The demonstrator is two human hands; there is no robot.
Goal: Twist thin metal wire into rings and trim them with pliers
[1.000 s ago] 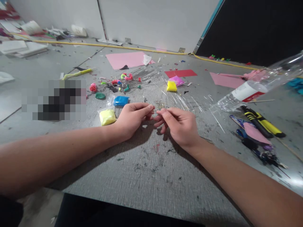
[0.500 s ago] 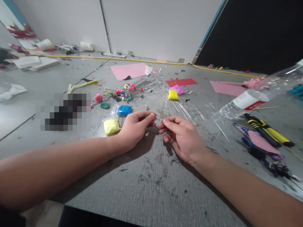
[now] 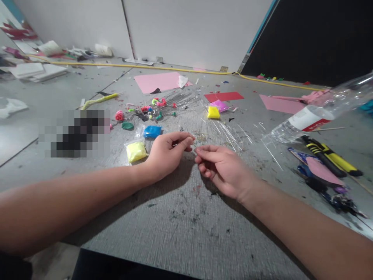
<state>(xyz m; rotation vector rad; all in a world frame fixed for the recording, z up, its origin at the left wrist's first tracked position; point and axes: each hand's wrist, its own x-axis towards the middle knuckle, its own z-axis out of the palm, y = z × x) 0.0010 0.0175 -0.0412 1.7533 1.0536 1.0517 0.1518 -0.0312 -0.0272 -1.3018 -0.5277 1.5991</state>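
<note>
My left hand [image 3: 169,153] and my right hand [image 3: 224,167] face each other just above the grey table [image 3: 186,233], fingertips nearly touching. Each pinches with thumb and forefinger. Whatever sits between the fingertips is too thin or small to make out. Beside my left wrist lies a pale yellow clay packet [image 3: 136,152], with a blue clay packet [image 3: 152,132] behind it. Thin clear or metallic sticks [image 3: 227,134] are scattered beyond my right hand. Farther back are a bright yellow packet [image 3: 213,112] and a purple packet [image 3: 219,105].
A clear plastic bottle [image 3: 309,120] leans in at the right, above yellow-and-black pliers [image 3: 332,157]. Pink paper [image 3: 155,82] and red paper [image 3: 223,96] lie toward the back. Small coloured clay pieces [image 3: 159,102] cluster left of centre. A yellow cord [image 3: 145,67] runs along the wall.
My right hand has shifted slightly left, closer to my left hand, and its lower fingers have curled in more. The view has tipped a little, so the table items appear slightly higher.
</note>
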